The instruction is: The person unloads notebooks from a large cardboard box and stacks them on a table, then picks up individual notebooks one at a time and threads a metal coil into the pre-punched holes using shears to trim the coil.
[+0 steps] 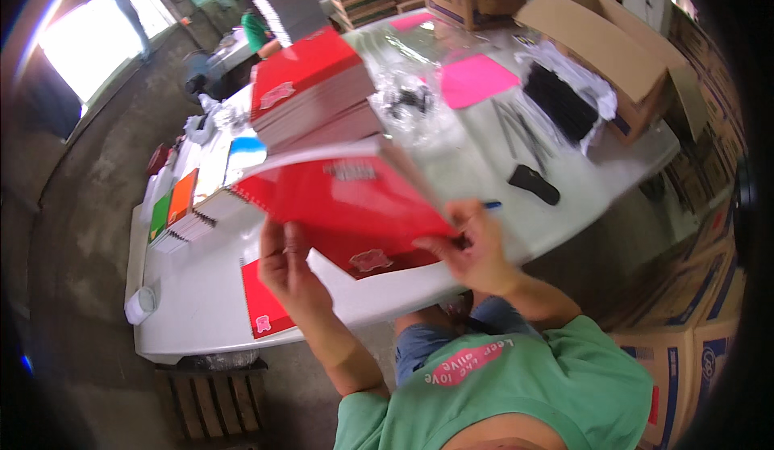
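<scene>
The left hand (284,268) and the right hand (476,248) are both grasping a glossy red-covered paper notebook (355,216) over the near-middle part of a long white counter (403,297). The left hand's grip is closed on the near left edge, fingers and thumb bent around it; the right hand's grip pinches the right edge near its corner, slightly blurred. The notebook is tilted, its binding edge to the left and a small pink emblem near its near edge. Its far edge overlaps in view a tall stack of red-covered notebooks (310,75); whether the two touch cannot be told.

Near the left forearm, a flat red wire-bound notebook (264,305) lies at the near edge of the counter. Farther left stand green and orange wire-bound notebooks (181,200) with black coils, and near the left end is a small white cylindrical container (141,305).

Just beyond the right hand, the blue tip of a slim object (492,205) shows. Farther right lies a black oblong object (534,185), with thin dark strips (520,131) beyond it and, farther right, a bundle of black rods (560,103) on white plastic wrapping. A bright pink sheet (479,81) lies toward the far side, with crumpled clear plastic film (411,99) to its left. An open brown cardboard box (621,55) stands at the far right. At the far left, a co-worker's green sleeve (255,32) is visible.
</scene>
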Tool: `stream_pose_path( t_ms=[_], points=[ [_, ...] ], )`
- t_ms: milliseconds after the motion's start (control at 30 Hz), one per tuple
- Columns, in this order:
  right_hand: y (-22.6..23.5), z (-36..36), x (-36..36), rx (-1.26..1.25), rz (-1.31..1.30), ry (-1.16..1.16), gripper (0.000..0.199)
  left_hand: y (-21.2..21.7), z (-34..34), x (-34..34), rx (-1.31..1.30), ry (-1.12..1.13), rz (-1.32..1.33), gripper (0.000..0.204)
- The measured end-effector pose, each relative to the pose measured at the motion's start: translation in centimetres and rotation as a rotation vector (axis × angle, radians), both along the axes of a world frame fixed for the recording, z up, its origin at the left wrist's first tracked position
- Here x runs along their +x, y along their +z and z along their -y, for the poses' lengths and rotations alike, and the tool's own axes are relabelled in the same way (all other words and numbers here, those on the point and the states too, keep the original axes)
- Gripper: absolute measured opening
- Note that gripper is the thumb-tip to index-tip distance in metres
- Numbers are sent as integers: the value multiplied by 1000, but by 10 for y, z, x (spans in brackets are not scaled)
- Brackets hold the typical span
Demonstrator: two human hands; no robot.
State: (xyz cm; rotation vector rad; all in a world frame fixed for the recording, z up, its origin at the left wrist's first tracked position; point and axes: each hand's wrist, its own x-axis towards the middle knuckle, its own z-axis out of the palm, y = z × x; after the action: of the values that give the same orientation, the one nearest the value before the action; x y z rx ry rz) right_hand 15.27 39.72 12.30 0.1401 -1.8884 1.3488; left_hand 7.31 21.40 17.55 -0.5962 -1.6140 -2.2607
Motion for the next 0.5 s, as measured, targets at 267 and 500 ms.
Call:
stream_pose_path(
  t_ms=[267,500],
  points=[
    [-47,-128,-44,-94,368,187,36,-25,6,27,-644,238,-259,29],
    [-124,-266,-160,468,784,-638,61,-95,-3,36,-1318,426,-687,39]
  ],
)
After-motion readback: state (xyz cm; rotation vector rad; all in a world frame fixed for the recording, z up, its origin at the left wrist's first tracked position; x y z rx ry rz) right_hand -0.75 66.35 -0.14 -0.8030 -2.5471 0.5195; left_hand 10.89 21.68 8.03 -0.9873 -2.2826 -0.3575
